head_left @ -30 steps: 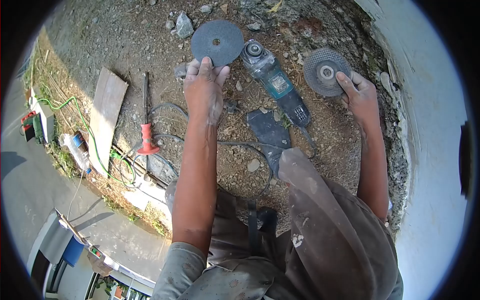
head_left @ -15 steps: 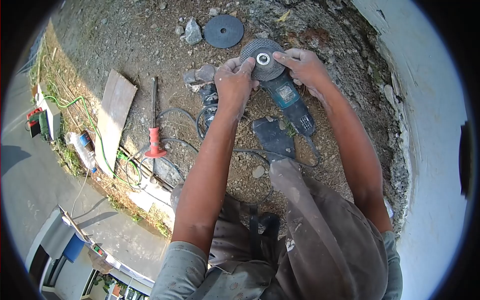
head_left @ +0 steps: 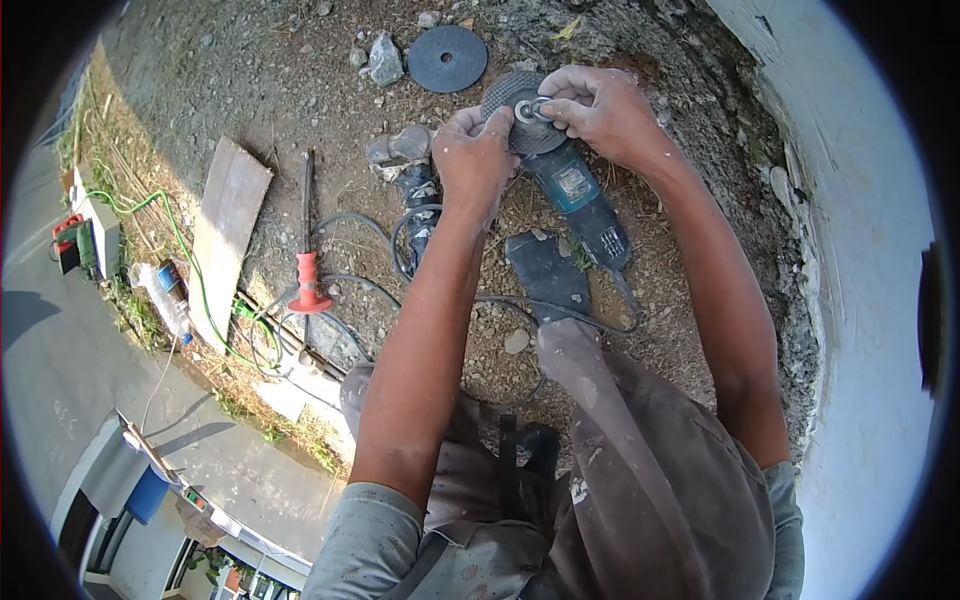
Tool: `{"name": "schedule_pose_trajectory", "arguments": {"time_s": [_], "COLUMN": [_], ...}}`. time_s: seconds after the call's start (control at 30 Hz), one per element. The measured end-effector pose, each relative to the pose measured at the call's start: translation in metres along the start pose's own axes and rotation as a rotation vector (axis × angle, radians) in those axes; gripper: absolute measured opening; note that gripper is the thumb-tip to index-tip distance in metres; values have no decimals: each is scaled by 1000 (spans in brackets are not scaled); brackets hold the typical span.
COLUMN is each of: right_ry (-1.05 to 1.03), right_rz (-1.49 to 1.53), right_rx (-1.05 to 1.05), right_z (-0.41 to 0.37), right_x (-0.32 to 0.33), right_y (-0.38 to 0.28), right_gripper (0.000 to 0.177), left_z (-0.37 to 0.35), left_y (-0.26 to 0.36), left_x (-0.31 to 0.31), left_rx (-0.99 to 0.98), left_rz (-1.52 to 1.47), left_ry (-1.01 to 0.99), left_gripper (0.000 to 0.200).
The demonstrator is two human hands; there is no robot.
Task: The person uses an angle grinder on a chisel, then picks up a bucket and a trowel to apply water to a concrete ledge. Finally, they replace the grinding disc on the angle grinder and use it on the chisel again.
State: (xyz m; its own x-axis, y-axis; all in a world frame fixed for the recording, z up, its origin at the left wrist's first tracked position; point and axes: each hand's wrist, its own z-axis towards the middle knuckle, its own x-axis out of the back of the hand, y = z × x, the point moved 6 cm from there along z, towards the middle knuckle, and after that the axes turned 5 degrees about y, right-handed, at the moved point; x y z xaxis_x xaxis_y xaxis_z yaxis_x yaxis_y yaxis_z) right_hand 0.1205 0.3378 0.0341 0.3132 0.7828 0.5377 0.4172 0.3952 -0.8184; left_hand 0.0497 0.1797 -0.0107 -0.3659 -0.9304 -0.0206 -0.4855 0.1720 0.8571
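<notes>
An angle grinder [head_left: 572, 188] with a teal and black body lies on the ground, its disc side facing up. On its head sits a dark, textured grinding disc [head_left: 508, 92] with a metal centre. My left hand [head_left: 472, 150] grips the disc's left edge, thumb on top. My right hand [head_left: 600, 115] pinches a small metal ring, which looks like the lock nut [head_left: 542, 108], over the disc's centre; the fingers partly hide it. A second, larger cutting disc [head_left: 447, 59] lies flat on the soil just beyond.
Left of my forearm are a dusty second power tool [head_left: 418, 190], a chisel with a red grip [head_left: 308, 275] and a board [head_left: 232, 225]. Cables loop across the soil. A dark flat piece [head_left: 548, 270] lies by the grinder. A white wall [head_left: 860, 300] stands at right.
My right hand has gone from pressing the disc's right side to pinching the metal ring at its centre. My left hand stays at the disc's left edge.
</notes>
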Motion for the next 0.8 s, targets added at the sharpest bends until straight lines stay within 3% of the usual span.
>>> {"name": "schedule_pose_trajectory", "arguments": {"time_s": [0.07,0.17,0.47,0.67,0.8], "right_ry": [-53,110,24,133,96], "right_rz": [-101,-302,-401,-376,-427], "right_rx": [91,386,447,547,511], "right_z": [8,12,2,-7,-6], "right_x": [-9,-15,-9,-12,-12], "right_y": [-5,-9,-17,-10,-13], "right_gripper": [21,21,25,24,27], "left_z": [-1,-1,-2,-1,-3], "left_y": [0,1,5,4,6], "left_x": [0,-1,-2,-2,-2], "left_rx": [-15,27,25,14,24], "left_rz": [-22,18,62,25,27], "left_ry": [15,15,4,-4,-2], "left_gripper": [18,14,16,17,17]}}
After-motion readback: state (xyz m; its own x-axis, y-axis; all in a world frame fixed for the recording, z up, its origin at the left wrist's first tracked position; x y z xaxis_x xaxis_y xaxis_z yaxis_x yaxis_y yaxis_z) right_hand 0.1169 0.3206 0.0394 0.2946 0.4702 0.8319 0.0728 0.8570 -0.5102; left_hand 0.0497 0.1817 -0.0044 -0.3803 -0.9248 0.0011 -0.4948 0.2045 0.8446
